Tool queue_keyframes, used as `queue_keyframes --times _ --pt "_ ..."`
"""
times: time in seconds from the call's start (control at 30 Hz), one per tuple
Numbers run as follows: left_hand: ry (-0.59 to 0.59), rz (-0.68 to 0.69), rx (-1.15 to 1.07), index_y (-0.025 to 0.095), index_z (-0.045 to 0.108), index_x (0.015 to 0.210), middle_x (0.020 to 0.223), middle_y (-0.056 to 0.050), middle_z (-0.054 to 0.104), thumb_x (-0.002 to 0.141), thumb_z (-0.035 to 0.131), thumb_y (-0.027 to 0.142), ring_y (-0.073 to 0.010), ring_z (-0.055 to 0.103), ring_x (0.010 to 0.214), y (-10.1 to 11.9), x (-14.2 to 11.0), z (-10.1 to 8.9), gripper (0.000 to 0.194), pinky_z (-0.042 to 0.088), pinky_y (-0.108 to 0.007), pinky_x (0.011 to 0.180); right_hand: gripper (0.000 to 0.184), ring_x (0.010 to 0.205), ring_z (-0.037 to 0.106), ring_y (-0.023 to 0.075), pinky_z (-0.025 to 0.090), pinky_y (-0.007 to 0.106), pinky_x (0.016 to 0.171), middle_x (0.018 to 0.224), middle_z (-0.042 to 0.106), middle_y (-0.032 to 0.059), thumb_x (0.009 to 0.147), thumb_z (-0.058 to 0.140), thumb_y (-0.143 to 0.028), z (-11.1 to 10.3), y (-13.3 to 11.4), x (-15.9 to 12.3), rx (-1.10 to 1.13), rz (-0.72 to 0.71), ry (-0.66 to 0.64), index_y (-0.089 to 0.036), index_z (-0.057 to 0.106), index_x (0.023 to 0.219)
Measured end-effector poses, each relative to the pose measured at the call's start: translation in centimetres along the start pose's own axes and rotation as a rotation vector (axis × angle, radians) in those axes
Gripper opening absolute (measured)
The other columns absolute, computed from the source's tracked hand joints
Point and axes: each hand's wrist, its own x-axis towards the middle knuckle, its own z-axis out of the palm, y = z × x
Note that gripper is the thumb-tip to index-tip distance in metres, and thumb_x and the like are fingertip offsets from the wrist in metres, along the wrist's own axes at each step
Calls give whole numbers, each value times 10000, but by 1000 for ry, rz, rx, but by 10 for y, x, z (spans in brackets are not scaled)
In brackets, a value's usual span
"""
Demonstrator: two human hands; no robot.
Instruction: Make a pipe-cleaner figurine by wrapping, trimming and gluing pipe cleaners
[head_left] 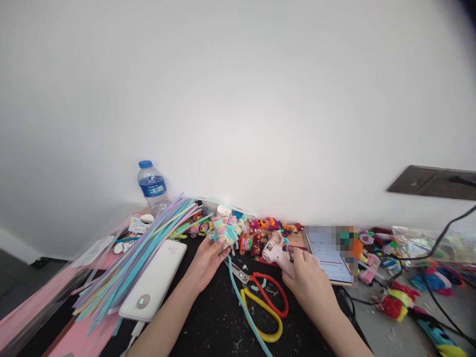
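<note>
My left hand (210, 260) is closed on a pastel pipe-cleaner figure (226, 231) of pink, yellow and turquoise fuzzy loops. A long turquoise pipe cleaner (241, 302) trails from below it toward the near edge. My right hand (307, 275) grips the handle of a pale pink hot glue gun (277, 254), whose nozzle end points up and away. Its trigger side is partly hidden by my fingers. Between my hands lie scissors (262, 302) with one red and one yellow handle loop, their blades partly open toward my left hand.
Left are a bundle of pastel pipe cleaners (141, 267), a white power bank (154, 282) with a cable and a water bottle (151, 186). Several colourful pipe-cleaner figures (266, 224) line the wall. A phone (329, 255) lies right, near black cables (427, 258) and more figures.
</note>
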Motion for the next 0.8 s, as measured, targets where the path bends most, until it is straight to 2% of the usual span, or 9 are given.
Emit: queue_keyframes --times 0.07,0.2,0.3,0.4,0.6,0.8 --pt "23 -6 8 193 620 915 903 -11 664 697 733 193 -125 629 813 0 -1 -1 246 504 -265 774 241 783 611 285 409 330 616 801 632 108 702 508 -175 5 2 1 39 -5 -38 -169 524 942" --pt "60 -13 -20 194 616 892 889 -11 650 697 735 197 -123 618 793 1 -2 -5 228 513 -262 754 350 771 633 248 430 305 623 888 657 85 691 474 -177 2 10 9 212 9 -29 -189 489 1040" --pt "76 -16 -49 193 610 865 857 -3 640 698 735 204 -120 614 777 2 -1 -7 209 516 -257 745 395 775 637 233 445 303 633 967 655 67 735 461 -226 -4 16 16 301 32 19 -213 465 1130" --pt "74 -19 -64 197 607 895 876 -2 638 710 724 199 -116 611 780 2 0 -7 219 518 -262 754 400 905 621 249 456 327 729 1071 630 90 787 458 -288 -4 21 25 336 12 101 -199 454 1177" --pt "74 -13 -59 190 606 867 840 0 641 702 732 201 -112 612 751 1 0 -6 208 524 -262 735 408 1029 569 281 436 377 813 1161 583 130 853 441 -365 10 28 38 315 -51 98 -164 443 1208" --pt "49 -23 -20 171 594 806 756 8 632 682 751 232 -101 597 688 -1 -2 -3 209 520 -256 708 363 1006 567 255 418 340 721 1171 571 125 913 389 -353 17 26 46 91 -70 81 -174 430 1225"
